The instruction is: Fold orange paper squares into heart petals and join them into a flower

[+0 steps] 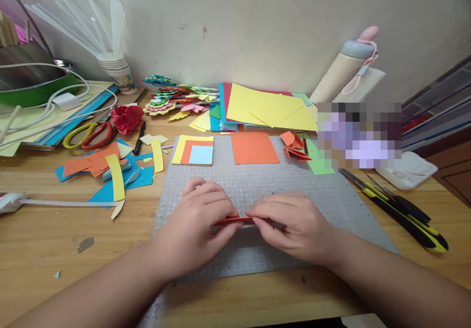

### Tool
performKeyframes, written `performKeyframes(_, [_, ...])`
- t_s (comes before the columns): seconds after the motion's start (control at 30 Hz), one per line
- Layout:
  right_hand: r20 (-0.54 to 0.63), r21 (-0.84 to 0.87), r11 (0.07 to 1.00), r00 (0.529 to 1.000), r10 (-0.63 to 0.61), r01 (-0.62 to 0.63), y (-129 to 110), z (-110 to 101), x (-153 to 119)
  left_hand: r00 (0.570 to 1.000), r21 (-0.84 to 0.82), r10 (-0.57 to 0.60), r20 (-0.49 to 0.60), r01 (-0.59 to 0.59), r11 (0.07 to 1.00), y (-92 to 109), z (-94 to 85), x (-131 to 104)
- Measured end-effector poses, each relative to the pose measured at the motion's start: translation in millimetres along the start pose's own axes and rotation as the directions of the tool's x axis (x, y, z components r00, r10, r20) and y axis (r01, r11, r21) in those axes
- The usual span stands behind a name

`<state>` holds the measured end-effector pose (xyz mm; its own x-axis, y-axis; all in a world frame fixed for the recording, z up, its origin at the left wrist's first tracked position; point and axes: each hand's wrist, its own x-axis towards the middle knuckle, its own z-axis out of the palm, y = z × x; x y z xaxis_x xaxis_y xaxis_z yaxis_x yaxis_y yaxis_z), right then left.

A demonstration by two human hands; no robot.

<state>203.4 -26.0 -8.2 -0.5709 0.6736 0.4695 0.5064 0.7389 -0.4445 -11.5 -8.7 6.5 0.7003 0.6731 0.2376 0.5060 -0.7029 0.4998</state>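
Between both hands is a narrow folded piece of orange paper (244,221), seen nearly edge-on above the grey cutting mat (221,265). My left hand (204,220) pinches its left part between thumb and fingers. The right end is pinched by my right hand (290,222) in the same way. Much of the paper is hidden by the fingers. Beyond the hands, a flat orange paper square (255,148) lies on the mat. Left of it sit stacked yellow, orange and light blue squares (200,154); to its right is a folded orange paper piece (295,146).
Paper scraps (95,161), scissors (97,135) and a red crumpled paper flower (127,119) lie left. A yellow-black utility knife (408,217) lies right. Yellow sheets (265,104), a cup of straws (123,80) and a bottle (340,68) stand along the wall.
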Motion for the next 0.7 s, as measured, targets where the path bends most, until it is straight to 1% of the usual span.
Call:
performKeyframes(0.07, [-0.039,0.033,0.999,0.999,0.037,-0.036,-6.7,-2.5,0.2,0.999,-0.017,0.004,-0.046,-0.005,1.0,2.6,1.5,-1.7])
performKeyframes(0.13, [-0.053,-0.005,0.999,0.998,0.035,-0.035,-13.2,-4.0,-0.2,0.998,-0.005,0.011,-0.069,-0.011,1.0,5.1,2.9,-3.4])
performKeyframes(0.23, [-0.016,-0.072,0.997,1.0,0.016,-0.017,-20.0,-5.2,-0.4,0.996,0.045,0.045,-0.079,-0.042,0.998,8.1,4.1,-5.4])
performKeyframes(0.33, [0.027,-0.071,0.997,0.999,0.036,-0.034,-22.8,-5.3,0.5,0.991,0.084,0.088,-0.101,-0.079,0.993,11.1,4.5,-6.5])
performKeyframes(0.4, [0.038,-0.054,0.998,0.999,0.021,-0.019,-23.6,-4.6,1.3,0.989,0.091,0.104,-0.109,-0.094,0.991,13.5,4.4,-6.9])
performKeyframes(0.53, [0.024,-0.025,0.998,0.998,-0.061,0.062,-24.8,-0.8,2.2,0.99,0.041,0.114,-0.084,-0.111,0.993,17.5,4.8,-7.8])
performKeyframes(0.63, [0.002,-0.034,0.997,0.997,-0.075,0.075,-25.7,2.0,2.7,0.983,0.003,0.144,-0.111,-0.145,0.989,18.9,5.4,-9.0])
performKeyframes(0.7, [-0.015,-0.035,0.997,0.998,-0.066,0.065,-25.0,1.5,3.2,0.981,-0.011,0.14,-0.137,-0.143,0.99,19.7,3.8,-9.7])
